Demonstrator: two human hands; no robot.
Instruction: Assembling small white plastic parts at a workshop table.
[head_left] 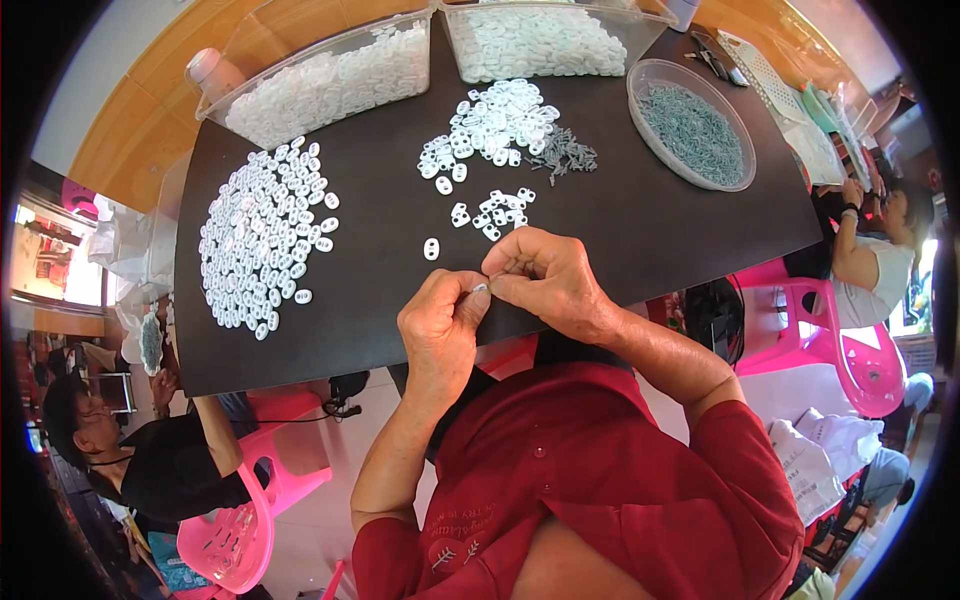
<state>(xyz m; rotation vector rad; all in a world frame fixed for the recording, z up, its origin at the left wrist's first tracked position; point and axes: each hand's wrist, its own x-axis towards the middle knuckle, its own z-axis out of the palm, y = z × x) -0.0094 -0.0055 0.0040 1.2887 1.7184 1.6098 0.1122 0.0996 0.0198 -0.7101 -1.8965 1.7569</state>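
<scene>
A deep red shirt [620, 470] covers the person's torso across the lower middle of the frame; its short, loose sleeves, the left sleeve [388, 555] at lower centre-left and the right sleeve [745, 460] toward the lower right, leave both forearms bare; a small round button [540, 452] fastens the front; pale lettering and slender leaf-like motifs [458, 552] mark the chest, left of the open neckline.

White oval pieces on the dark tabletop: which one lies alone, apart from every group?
The white oval piece just beyond the left hand, left of the small cluster; the others lie in or beside groups.
</scene>
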